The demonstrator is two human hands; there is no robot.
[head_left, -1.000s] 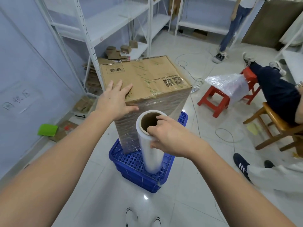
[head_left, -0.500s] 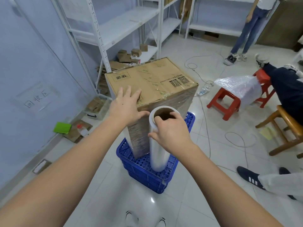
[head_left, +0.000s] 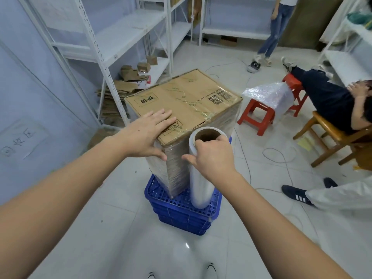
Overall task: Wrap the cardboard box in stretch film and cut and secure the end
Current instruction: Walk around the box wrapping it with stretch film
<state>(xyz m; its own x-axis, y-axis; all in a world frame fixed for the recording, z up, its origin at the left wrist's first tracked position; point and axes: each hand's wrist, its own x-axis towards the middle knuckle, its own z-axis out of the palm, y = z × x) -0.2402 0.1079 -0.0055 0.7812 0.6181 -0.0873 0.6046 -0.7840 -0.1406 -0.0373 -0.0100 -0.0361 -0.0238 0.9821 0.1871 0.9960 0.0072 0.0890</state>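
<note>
Ideally the left hand (head_left: 150, 135), fingers flat, steadies the cardboard box (head_left: 181, 105) while the right hand (head_left: 211, 156), gripping the film roll (head_left: 201, 178), keeps the film taut.

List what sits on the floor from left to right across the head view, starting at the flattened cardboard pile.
flattened cardboard pile → blue crate with the cardboard box on it → red stool → wooden chair

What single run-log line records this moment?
step: wrapping sides | left hand: flat on cardboard box top | right hand: grips stretch film roll, upright beside box | box: on blue crate
</note>
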